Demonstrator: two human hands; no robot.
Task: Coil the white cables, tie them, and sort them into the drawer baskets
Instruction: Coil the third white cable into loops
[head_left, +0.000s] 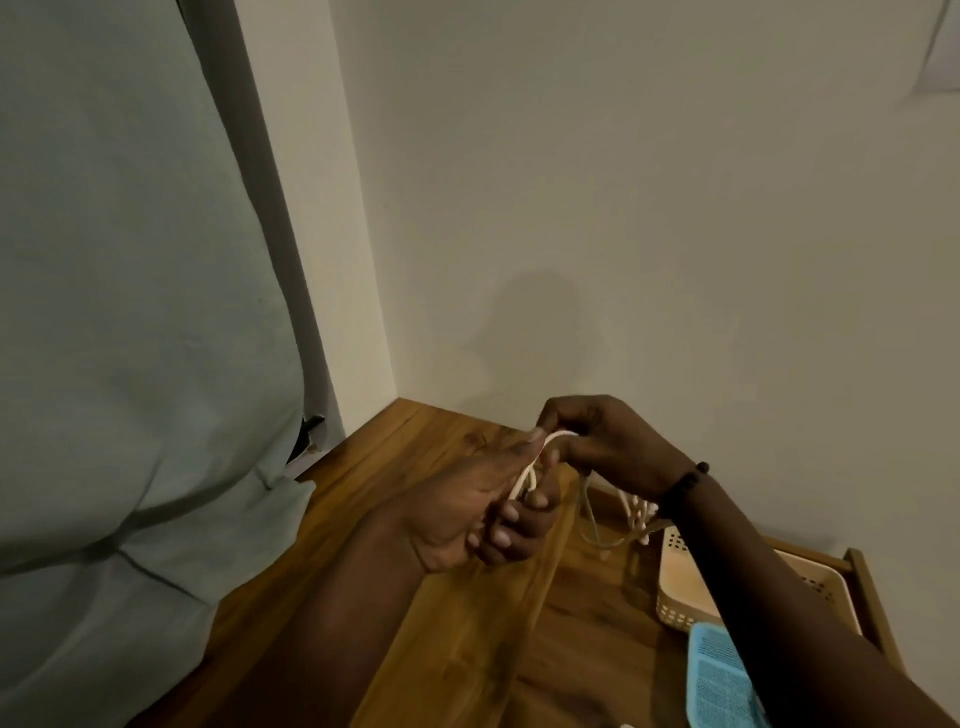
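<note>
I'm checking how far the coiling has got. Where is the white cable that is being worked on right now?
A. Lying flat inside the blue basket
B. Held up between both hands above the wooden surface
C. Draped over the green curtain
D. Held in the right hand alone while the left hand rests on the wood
B: the white cable runs between the left hand and the right hand, both curled around it above the wooden surface.

The scene is dim and warm-toned, and a soft, diffuse shadow falls on the plain cream wall (649, 208) above the hands. Detail is slightly soft and grainy throughout. Wide-angle distortion bends the pale green fabric curtain (114, 312) along the left edge.
</note>
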